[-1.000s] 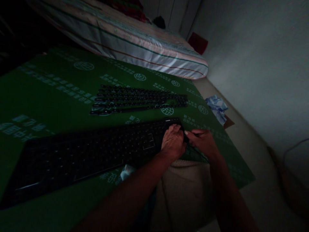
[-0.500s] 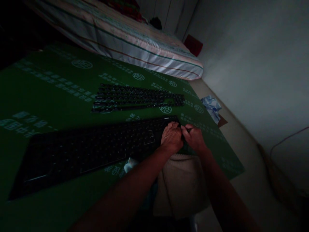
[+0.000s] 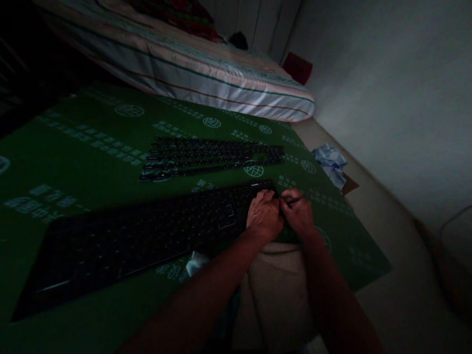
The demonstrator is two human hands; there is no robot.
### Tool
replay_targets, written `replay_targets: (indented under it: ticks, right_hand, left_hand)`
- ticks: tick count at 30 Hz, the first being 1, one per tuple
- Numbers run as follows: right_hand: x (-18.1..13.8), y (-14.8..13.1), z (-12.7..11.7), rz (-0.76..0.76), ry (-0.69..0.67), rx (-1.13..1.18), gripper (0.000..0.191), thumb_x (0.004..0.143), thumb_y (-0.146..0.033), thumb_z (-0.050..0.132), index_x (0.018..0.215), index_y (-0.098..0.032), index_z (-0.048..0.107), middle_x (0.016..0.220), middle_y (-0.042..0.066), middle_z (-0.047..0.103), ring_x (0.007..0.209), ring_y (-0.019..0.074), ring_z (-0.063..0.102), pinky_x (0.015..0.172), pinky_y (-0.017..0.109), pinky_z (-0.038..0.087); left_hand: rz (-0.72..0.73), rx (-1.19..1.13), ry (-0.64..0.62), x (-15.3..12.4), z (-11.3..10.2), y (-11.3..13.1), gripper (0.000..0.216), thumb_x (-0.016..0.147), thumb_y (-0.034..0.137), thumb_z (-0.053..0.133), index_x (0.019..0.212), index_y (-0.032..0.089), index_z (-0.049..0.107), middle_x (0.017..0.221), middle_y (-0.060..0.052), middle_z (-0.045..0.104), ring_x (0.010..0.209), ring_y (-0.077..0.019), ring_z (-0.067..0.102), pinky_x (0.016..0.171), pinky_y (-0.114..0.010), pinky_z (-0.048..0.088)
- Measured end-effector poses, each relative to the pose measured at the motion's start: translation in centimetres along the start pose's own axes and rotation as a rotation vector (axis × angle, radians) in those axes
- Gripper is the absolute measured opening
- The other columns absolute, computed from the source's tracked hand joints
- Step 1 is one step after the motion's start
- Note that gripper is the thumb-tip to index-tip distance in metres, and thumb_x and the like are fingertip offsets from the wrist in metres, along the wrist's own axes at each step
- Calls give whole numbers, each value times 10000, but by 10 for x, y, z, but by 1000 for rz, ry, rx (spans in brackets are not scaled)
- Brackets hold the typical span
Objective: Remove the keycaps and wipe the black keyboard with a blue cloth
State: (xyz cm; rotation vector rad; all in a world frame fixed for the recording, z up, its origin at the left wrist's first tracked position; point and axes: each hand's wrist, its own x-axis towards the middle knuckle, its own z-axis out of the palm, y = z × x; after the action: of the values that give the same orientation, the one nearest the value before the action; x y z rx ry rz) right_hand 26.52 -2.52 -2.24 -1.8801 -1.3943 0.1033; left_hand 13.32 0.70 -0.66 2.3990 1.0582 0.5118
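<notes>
A long black keyboard (image 3: 147, 231) lies slantwise on the green sheet, apparently stripped of its keycaps. Its right end is under my left hand (image 3: 264, 215), whose fingers curl over the edge and grip it. Beside that, my right hand (image 3: 299, 214) is closed in a pinch round a thin dark stick-like tool (image 3: 294, 201), its tip close to the keyboard's corner and hidden by fingers. Behind the keyboard, rows of loose black keycaps (image 3: 199, 155) are laid out in keyboard order. The dim light hides finer detail.
The green sheet (image 3: 84, 196) has white print. A mattress (image 3: 221, 83) stands along the far side, and a pale wall (image 3: 387, 98) on the right. Crumpled blue-white packaging (image 3: 330, 160) lies on the floor. A pale cloth or tissue (image 3: 195, 263) is by my left forearm.
The view has shifted slightly. My right hand has turned a little, and the thin dark tool in it shows more plainly. My left hand stays on the keyboard's end.
</notes>
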Motion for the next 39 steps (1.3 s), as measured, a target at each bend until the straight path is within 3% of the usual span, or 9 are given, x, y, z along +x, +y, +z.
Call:
replay_targets:
  ticks: [15,21,32,39]
  right_hand:
    - [-2,-4,3,108,73,140,199,719,-305,530,819,-200,667,686,29,687,558,163,601,571,274,470]
    - [2,-7,1,186,198,307,158,671,-282,545,757,-189,640,607,-2,617,502,138,533,489,254,419]
    - [0,1,8,305,157,585,163,669,-289,578,787,-185,622,444,-86,456,366,90,396,373,215,288]
    - [-3,-14,2,321,114,688,182,680,-332,649,781,-181,630,377,-101,441,324,72,365,346,193,270]
  left_hand:
    - [-41,23,32,5,3,3,281,820,246,582,1077,169,664,1316,-88,568,1253,-278,436,1026,-393,397]
    - [-31,17,47,4,4,2,209,815,316,623,973,191,677,1306,-80,573,1244,-285,434,1004,-417,408]
    - [73,-92,161,1,9,-9,346,774,253,690,1114,217,635,1132,-40,666,1133,-241,523,997,-367,420]
    - [17,-215,152,0,8,-13,318,782,184,660,1091,258,662,1011,-10,703,993,-199,612,937,-342,467]
